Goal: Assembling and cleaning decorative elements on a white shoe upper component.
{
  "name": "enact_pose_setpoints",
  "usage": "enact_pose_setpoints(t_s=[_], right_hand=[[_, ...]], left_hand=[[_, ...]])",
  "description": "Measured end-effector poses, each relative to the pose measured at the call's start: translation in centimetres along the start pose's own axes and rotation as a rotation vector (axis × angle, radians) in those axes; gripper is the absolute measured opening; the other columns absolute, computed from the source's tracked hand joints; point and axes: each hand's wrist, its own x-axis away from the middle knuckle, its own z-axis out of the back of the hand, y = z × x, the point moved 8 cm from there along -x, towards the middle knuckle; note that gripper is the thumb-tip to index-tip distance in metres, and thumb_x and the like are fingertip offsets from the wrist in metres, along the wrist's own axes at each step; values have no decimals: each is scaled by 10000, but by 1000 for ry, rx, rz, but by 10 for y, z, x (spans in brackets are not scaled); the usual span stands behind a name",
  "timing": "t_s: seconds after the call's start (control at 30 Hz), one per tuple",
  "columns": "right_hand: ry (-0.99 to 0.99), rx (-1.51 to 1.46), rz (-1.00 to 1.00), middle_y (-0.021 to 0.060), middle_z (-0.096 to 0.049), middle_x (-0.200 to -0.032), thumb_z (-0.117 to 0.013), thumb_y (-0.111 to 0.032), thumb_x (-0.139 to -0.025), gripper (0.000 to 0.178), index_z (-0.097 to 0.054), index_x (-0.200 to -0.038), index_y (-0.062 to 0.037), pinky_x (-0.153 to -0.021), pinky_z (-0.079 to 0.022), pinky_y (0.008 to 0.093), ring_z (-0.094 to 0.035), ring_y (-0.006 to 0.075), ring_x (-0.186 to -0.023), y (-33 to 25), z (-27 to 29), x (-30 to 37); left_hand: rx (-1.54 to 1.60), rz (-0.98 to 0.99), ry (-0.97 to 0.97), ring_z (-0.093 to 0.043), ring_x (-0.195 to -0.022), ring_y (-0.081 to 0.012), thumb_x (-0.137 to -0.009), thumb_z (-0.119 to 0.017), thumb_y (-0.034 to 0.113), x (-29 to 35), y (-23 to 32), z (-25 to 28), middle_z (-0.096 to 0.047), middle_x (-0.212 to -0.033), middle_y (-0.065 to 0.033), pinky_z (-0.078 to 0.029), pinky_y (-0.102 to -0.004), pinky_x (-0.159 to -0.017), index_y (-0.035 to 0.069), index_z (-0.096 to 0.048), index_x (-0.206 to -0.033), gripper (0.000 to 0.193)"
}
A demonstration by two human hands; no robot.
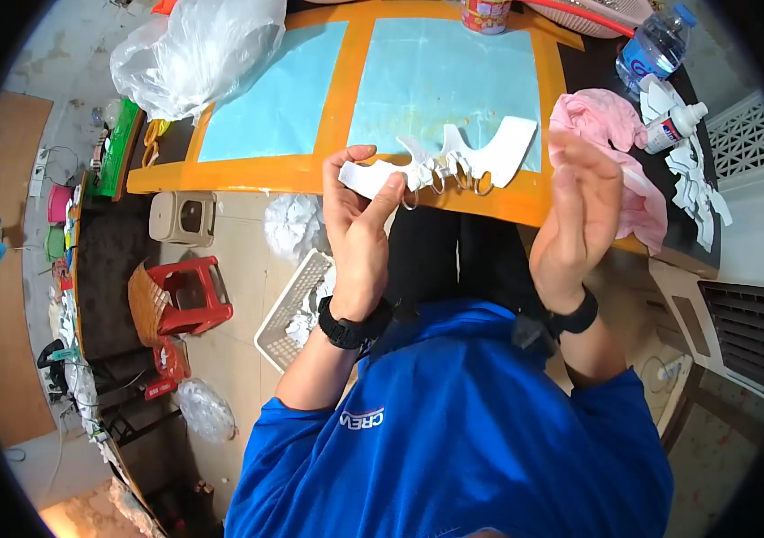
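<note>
My left hand [359, 215] is closed, its thumb and fingers pinching one end of a white cut-out strip [505, 154] above the table's near edge. The strip looks thin and stiff, with curved notches and a broad far end. Several small metal rings [438, 186] hang along its middle; how they are fixed is too small to tell. My right hand [579, 211] is raised at the right, fingers stretched out and slightly blurred, apart from the strip. Behind that hand, a pink cloth [610, 121] drapes over the table edge.
Orange tape and light-blue sheets [444, 76] cover the table. A clear plastic bag [202, 54] lies far left. Right of the cloth are a water bottle [655, 45], a white squeeze bottle [676, 125] and white cut-outs [695, 193]. A white basket [279, 318] and red stool [198, 296] stand lower left.
</note>
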Motion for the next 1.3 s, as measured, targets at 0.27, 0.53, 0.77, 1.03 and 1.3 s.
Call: enact_pose_setpoints(t_s=[0.27, 0.53, 0.77, 1.03, 1.3], right_hand=[[-256, -629, -1045, 34, -598, -951, -598, -321, -972, 290, -585, -1055, -43, -722, -471, 253, -562, 83, -834, 44, -64, 97], [-142, -567, -1044, -17, -618, -963, -626, -299, -959, 299, -624, -1115, -44, -768, -450, 233, -552, 55, -845, 46, -71, 104], [-290, -405, -979, -3, -586, -855, -563, -302, -995, 275, -604, -945, -35, -726, -451, 238, -524, 65, -771, 49, -60, 101], [-453, -162, -768, -9, -568, -806, -539, -273, -1003, 270, -585, -957, -12, -622, -443, 238, -500, 63, -671, 51, -60, 106], [-439, -348, -909, 9, -565, -801, -490, -282, -1027, 283, -568, -958, -19, -640, -472, 236, -548, 62, -688, 56, -57, 114]], left_hand=[[-29, 36, 10, -582, -895, -114, -902, -624, -27, 26, -15, 1, -566, -1026, -63, -487, -254, -759, 43, -457, -1206, 353], [-88, 97, -43, -597, -997, -126, -867, -689, -13, 43, -15, 6, -585, -1122, -48, -486, -258, -851, 35, -525, -1188, 364], [-218, 268, -175, -581, -910, -91, -916, -676, 288, 42, -19, 28, -661, -1014, -51, -456, -251, -878, 11, -554, -1217, 426], [-345, 495, -416, -578, -839, -67, -907, -700, 233, 38, -34, 7, -668, -924, -11, -453, -230, -774, -8, -658, -1085, 303], [-214, 393, -298, -589, -762, -74, -954, -609, 126, 43, -59, 16, -672, -871, -38, -470, -239, -698, -14, -637, -1063, 180]])
